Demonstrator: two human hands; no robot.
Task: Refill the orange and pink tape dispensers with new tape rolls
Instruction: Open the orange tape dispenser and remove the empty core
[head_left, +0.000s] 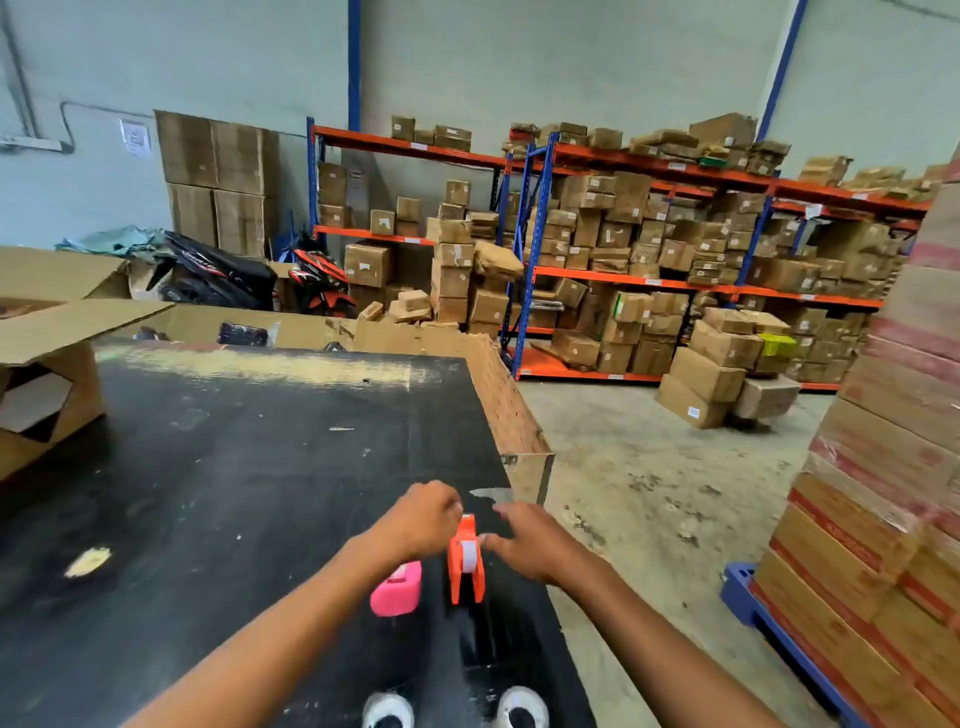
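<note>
Orange plastic sits between both sets of fingers: the left hand (423, 517) is curled shut at the front tip of the orange dispenser (466, 564), seemingly pinching the tape end, though what it pinches is hidden; the right hand (535, 543) has loosely bent fingers steadying the dispenser's side. A pale roll (469, 555) already sits in its cradle, so I judge threading the tape to the cutter is the step in hand. The pink dispenser (397, 588) lies just beside it on the black table (234, 467), untouched. Two spare rolls (388, 711) wait at the near edge. Next comes pulling the tape taut across the blade, then loading the pink one.
</note>
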